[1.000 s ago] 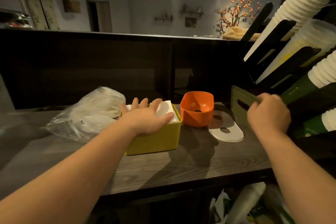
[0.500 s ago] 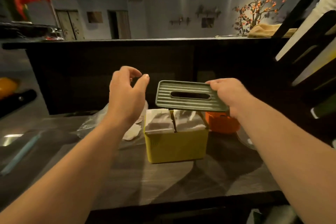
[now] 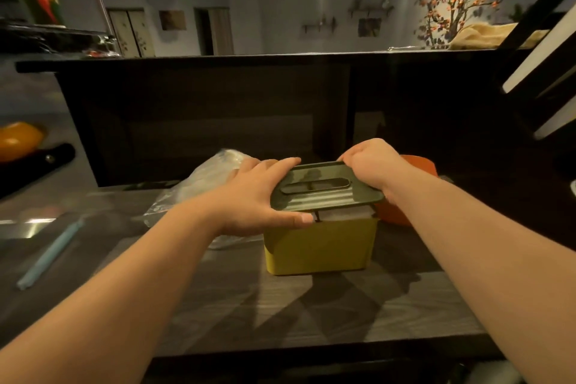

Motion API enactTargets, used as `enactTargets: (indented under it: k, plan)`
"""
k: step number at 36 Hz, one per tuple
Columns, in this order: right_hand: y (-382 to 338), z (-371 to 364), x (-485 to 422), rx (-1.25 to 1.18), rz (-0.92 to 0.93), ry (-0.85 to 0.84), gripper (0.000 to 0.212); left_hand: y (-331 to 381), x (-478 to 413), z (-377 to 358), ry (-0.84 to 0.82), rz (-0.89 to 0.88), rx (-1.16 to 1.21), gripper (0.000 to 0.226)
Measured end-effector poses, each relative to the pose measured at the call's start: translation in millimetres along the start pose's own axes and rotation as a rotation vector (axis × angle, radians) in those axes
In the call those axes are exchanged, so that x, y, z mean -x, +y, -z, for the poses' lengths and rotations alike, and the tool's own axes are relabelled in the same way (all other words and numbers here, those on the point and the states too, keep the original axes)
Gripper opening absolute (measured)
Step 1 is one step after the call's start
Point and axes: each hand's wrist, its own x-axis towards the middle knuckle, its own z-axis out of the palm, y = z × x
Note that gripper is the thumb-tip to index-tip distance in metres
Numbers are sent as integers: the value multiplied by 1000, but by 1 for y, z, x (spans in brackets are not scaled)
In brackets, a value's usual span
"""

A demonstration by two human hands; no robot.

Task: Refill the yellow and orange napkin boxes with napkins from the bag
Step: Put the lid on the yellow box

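On the grey wood tabletop (image 3: pixel 311 315), dead centre, the yellow napkin box (image 3: pixel 321 246) is being kept upright. Right over its open top, a slotted grey-green lid (image 3: pixel 324 193) is being held slightly tilted, with white napkins (image 3: pixel 346 214) being shown in the gap beneath. The lid's nine o'clock end is being pinched by the left hand (image 3: pixel 258 196), with the grip spread wide, thumb near and fingers far. The three o'clock end is being clasped by the right hand (image 3: pixel 371 165), with the grip curled round it. At the box's ten o'clock the plastic bag (image 3: pixel 202 184) is being left lying. At two o'clock the orange box (image 3: pixel 417 165) is being half hidden behind the right wrist.
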Motion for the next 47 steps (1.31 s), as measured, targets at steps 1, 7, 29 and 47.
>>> enactTargets:
  k: [1, 7, 29, 47]
  plan:
    - [4, -1, 0, 34, 35, -15, 23, -1, -1, -1, -8, 7, -12, 106]
    - [11, -4, -1, 384, 309, -36, 26, -6, -5, -4, -61, 36, 24, 115]
    - [21, -19, 18, 761, 441, -339, 66, 0, -15, -14, -210, 126, -31, 89]
    - [11, -23, 20, 808, 361, -436, 65, -4, -14, -24, -149, 66, -162, 99]
